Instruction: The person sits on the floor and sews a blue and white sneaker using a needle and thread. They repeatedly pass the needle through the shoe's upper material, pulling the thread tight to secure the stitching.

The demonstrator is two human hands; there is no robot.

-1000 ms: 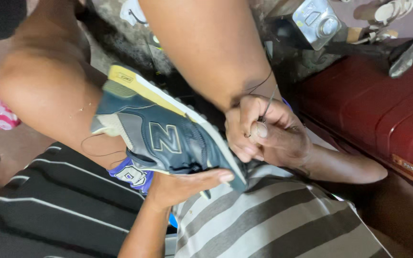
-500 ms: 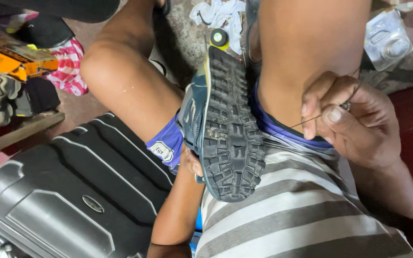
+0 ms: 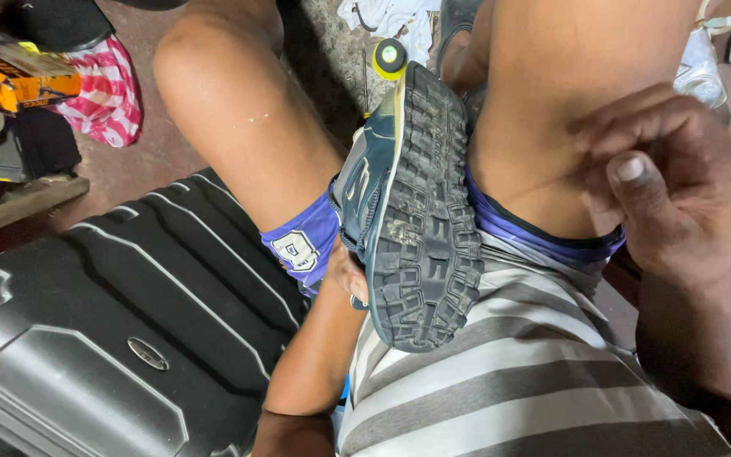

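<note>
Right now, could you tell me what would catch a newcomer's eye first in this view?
The shoe stands out at centre, sole up with its dark knobbly tread showing, wedged between the person's knees. The left hand grips it from below, while the right hand is raised at the right with fingers pinched. A dark ribbed suitcase fills the lower left.

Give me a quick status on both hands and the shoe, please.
Left hand grips shoe from beneath, sole up between the knees. Right hand raised beside it, fingers pinched, contents unclear. Black suitcase close at left.
</note>
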